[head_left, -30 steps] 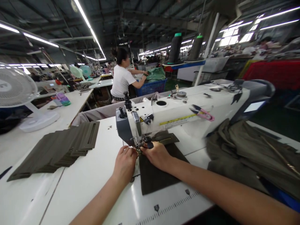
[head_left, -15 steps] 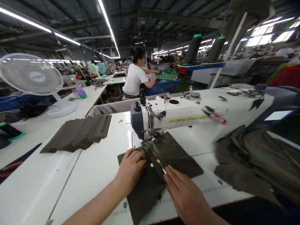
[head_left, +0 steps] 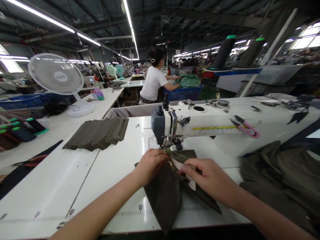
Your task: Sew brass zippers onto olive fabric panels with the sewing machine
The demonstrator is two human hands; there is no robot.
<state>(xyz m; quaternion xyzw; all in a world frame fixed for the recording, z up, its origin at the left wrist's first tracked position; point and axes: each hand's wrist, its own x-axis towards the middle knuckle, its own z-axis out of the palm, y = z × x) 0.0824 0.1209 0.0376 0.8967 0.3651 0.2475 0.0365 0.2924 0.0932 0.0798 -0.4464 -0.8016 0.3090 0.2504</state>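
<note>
A dark olive fabric piece (head_left: pixel 163 196) lies under the head of a white sewing machine (head_left: pixel 172 125), hanging toward the table's front. My left hand (head_left: pixel 152 165) presses on it close to the presser foot, fingers bent together and gripping the cloth. Beside those fingertips shows a gold zipper pull (head_left: pixel 171 164); most of the zipper is hidden. My right hand (head_left: pixel 208 178) pinches the fabric's folded-up right part between thumb and fingers. A pale strip (head_left: pixel 192 184) shows along that fold, under the right fingers.
Left of the machine lies a fanned stack of olive fabric pieces (head_left: pixel 96 133). Pink thread snips (head_left: pixel 246 127) rest on the machine arm. A pile of olive cloth (head_left: pixel 272 173) sits at right. Behind are a white fan (head_left: pixel 58 76) and a co-worker (head_left: pixel 153 81) at a blue crate (head_left: pixel 183 93).
My right hand has gone from lying flat by the zipper to pinching and lifting the fabric, so the pale strip now shows. My left hand has shifted nearer the needle. The view has swung left.
</note>
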